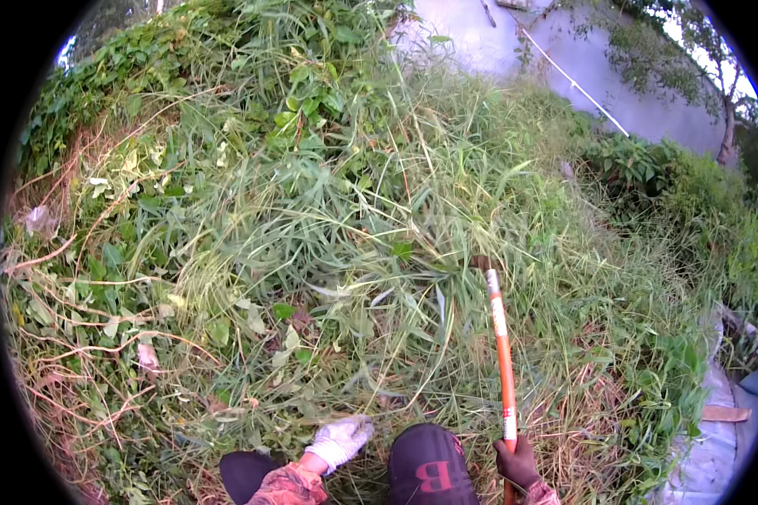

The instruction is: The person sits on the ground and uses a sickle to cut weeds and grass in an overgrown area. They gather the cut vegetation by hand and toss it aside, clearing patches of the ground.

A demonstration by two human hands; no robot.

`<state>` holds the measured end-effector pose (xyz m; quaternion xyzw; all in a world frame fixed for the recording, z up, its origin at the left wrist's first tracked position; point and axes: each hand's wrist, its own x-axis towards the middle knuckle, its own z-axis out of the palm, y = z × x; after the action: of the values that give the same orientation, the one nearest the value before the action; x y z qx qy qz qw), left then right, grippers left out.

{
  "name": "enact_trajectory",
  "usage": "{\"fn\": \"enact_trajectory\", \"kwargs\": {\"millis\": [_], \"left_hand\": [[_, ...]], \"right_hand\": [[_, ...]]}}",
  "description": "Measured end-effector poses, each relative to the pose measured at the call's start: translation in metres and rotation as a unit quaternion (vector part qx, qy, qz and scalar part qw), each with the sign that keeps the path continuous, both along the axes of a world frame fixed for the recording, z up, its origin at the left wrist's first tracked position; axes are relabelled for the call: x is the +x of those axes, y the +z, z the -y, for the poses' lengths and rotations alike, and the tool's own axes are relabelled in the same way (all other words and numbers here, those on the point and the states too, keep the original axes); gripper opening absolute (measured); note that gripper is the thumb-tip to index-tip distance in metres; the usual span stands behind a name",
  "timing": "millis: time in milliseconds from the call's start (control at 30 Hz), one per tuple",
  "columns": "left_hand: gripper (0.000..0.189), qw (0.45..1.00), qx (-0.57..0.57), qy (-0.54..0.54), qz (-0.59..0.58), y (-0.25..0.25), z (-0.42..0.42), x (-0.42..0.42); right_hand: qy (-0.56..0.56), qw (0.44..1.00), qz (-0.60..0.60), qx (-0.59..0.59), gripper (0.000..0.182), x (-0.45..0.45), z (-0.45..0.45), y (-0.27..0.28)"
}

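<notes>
My right hand (517,462), in a dark glove, is closed around an orange tool handle (504,360) low in the view. The handle runs up and slightly left to a dark metal head (480,261), mostly hidden in tall grass (328,214). My left hand (344,439), in a white knit glove, is low over the grass, left of a dark boot or knee pad bearing a red letter (431,467). Its fingers are curled near some long stalks; whether it grips any cannot be told.
Bare vines (120,341) tangle at the left. Leafy creepers (101,82) cover the upper left. A pale wall (638,82) with a thin white pole (575,82) stands at the upper right. Grey sheeting (701,454) with a piece of wood (725,413) lies at the lower right.
</notes>
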<state>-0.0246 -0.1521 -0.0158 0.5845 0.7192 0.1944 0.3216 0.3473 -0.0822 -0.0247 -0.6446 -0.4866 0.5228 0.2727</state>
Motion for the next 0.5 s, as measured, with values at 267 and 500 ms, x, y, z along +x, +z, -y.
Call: {"fn": "enact_trajectory", "kwargs": {"millis": [267, 500], "left_hand": [[0.049, 0.999, 0.019, -0.034, -0.001, 0.010, 0.008, -0.010], [0.048, 0.998, 0.038, -0.030, 0.029, 0.019, -0.012, -0.009]], "right_hand": [[0.084, 0.992, 0.009, 0.095, 0.034, -0.151, -0.136, 0.087], [0.119, 0.952, 0.190, 0.209, 0.033, -0.242, -0.294, 0.111]]}}
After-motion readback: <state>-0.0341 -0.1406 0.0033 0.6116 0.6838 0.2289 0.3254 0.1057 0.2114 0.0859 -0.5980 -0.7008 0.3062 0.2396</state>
